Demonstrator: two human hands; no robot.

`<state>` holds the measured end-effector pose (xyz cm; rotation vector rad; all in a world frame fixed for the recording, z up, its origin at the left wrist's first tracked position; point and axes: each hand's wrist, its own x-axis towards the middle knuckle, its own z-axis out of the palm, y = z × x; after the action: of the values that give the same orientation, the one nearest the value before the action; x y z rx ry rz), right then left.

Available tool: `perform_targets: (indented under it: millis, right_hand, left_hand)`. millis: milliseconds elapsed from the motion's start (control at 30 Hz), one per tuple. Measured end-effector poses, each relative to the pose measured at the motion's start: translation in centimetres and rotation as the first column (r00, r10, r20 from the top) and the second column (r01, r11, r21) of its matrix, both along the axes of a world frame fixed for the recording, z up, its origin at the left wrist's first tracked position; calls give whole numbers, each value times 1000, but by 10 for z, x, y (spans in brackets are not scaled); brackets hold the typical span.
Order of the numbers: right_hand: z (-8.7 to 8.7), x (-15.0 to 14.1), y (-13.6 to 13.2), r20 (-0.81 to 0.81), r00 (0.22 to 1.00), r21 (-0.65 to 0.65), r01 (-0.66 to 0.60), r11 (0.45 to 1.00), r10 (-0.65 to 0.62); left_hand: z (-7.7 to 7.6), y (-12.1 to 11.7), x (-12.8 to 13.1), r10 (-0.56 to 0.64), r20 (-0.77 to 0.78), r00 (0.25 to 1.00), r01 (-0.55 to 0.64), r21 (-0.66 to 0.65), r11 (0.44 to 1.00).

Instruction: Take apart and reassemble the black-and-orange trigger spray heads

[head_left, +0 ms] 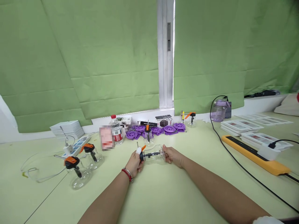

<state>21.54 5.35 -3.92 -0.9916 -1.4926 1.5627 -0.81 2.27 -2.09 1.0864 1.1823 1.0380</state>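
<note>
A clear bottle with a black cap, an orange lever and a black rod inside lies sideways in the air between my hands. My left hand is closed round the cap end, and its thumb wears a white cover. At the bottle's base, the fingers of my right hand grip the other end. A similar bottle stands upright just behind it. To the left, two more such bottles, a near one and a farther one, stand with thin metal spouts pointing left.
Purple plastic wheel-like parts lie along the back, near a red-capped water bottle. Another lever-topped bottle is at the back right. A yellow power strip, black cable and card stacks occupy the right; a white cable lies left.
</note>
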Motion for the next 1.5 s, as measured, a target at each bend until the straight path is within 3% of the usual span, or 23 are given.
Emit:
perform_targets:
  millis: [133, 500, 733, 1067, 1300, 1500]
  right_hand:
    - [7, 9, -7, -180, 981, 7, -79, 997, 79]
    - [5, -3, -3, 63, 998, 15, 25, 1000, -26]
    - [11, 7, -12, -106, 991, 58, -78, 995, 84]
    - [5, -9, -2, 147, 987, -21, 71, 997, -67]
    - [13, 4, -12, -107, 993, -2, -59, 998, 59]
    - [14, 1, -11, -52, 997, 21, -47, 999, 48]
  left_hand:
    - [1, 1, -1, 14, 7, 1000, -14, -28, 1000]
    - [5, -2, 1, 24, -14, 1000, -24, -29, 999]
    - [6, -1, -1, 34, 6, 999, -33, -54, 998]
    - [1, 0, 0, 32, -4, 999, -32, -4, 999]
    - [4, 0, -1, 37, 4, 999, -37, -20, 999]
    - [3, 0, 0, 47, -19, 999, -47, -21, 999]
